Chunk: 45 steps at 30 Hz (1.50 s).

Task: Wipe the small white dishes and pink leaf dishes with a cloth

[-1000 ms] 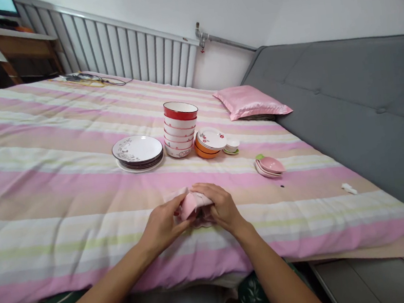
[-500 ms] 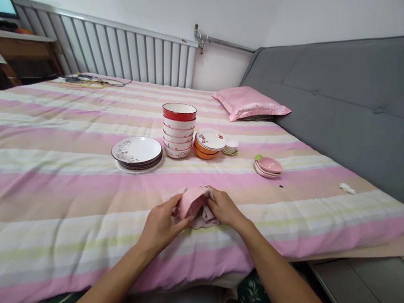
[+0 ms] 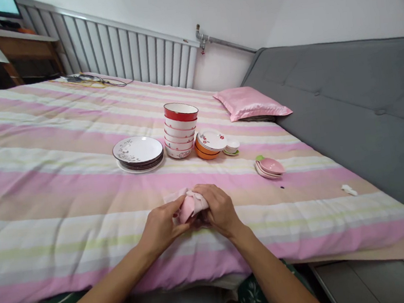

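Close to the bed's front edge, my left hand [image 3: 163,226] grips a small pink dish [image 3: 186,210] between thumb and fingers. My right hand [image 3: 221,209] is closed on a pale pink cloth [image 3: 200,201], pressing it over the dish's right side. Part of the cloth also lies behind and under the dish, and most of the dish is hidden. To the right, a small stack of pink dishes [image 3: 272,166] with a green leaf-shaped tab sits on the striped bedspread [image 3: 97,228].
Beyond my hands stand stacked plates [image 3: 139,149], a tall stack of bowls [image 3: 179,129], orange bowls [image 3: 206,153] topped by flowered dishes [image 3: 211,139], and small white dishes [image 3: 232,145]. A pink pillow [image 3: 253,102] lies farther back. White scrap [image 3: 348,190] rests at right.
My right hand drew back to the dish's right rim, baring its inside, then moved forward over it again with the cloth. My left hand keeps its grip nearly in place.
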Each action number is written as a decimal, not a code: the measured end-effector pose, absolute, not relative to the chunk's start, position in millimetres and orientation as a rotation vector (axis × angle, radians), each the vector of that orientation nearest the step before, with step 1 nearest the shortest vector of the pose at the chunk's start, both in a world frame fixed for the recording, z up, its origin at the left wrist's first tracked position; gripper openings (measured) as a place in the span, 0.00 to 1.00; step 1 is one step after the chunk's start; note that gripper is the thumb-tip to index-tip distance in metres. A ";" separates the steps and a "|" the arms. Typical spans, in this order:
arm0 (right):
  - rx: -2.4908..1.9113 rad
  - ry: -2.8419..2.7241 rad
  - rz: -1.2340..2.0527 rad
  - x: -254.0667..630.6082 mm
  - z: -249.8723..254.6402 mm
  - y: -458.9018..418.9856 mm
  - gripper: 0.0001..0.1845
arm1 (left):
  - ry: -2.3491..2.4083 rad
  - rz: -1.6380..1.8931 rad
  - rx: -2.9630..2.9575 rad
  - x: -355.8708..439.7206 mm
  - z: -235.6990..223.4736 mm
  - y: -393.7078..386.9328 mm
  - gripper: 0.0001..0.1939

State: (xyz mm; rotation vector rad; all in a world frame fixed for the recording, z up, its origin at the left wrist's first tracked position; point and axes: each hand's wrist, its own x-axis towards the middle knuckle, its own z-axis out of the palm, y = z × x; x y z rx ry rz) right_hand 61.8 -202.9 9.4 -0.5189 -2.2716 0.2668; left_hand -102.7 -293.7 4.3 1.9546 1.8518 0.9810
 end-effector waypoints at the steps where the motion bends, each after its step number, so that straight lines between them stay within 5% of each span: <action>1: -0.485 -2.279 0.222 60.7 10.6 -205.0 0.17 | 1.858 0.975 1.960 -102.6 4.2 -293.7 0.27; 6: -0.337 -2.308 0.102 55.9 17.3 -217.4 0.14 | 1.857 0.981 1.939 -101.4 6.3 -294.2 0.15; 12: -0.274 -2.293 0.096 51.7 18.7 -225.0 0.14 | 1.841 1.058 1.897 -101.9 4.6 -293.4 0.12; 25: -0.454 -2.259 0.344 55.7 11.9 -209.7 0.20 | 1.863 0.973 1.915 -99.1 7.1 -292.3 0.24; 34: -0.782 -2.108 0.759 58.9 -0.9 -196.8 0.31 | 1.846 1.045 1.837 -97.0 12.5 -292.2 0.21; 41: -0.966 -2.053 0.844 54.1 -21.0 -189.0 0.13 | 1.879 1.058 1.763 -100.5 8.1 -290.8 0.19; 45: -0.969 -2.032 0.848 53.8 -21.8 -190.4 0.12 | 1.855 1.019 1.787 -101.0 9.6 -291.2 0.22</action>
